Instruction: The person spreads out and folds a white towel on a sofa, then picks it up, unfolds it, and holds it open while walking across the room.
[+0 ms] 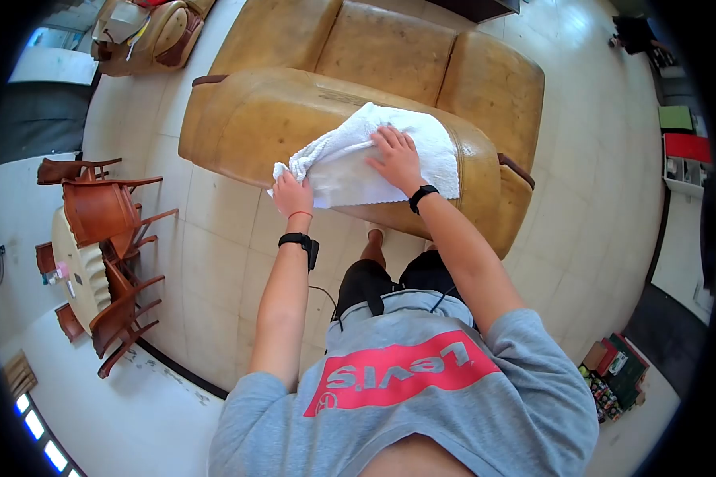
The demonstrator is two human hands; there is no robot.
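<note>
Towel (432,151) lies over the padded near side of the sofa (247,119), its left part rumpled. At the sofa's near edge, the left hand (293,195) grips a bunched corner; the right hand (398,161) rests open-fingered on the towel.

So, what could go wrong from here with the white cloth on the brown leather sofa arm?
The white cloth may slip off the brown leather sofa arm, since its lower edge reaches the near side. The folds by the left hand could bunch further. The black wristband beside the right hand might rub the leather.
</note>
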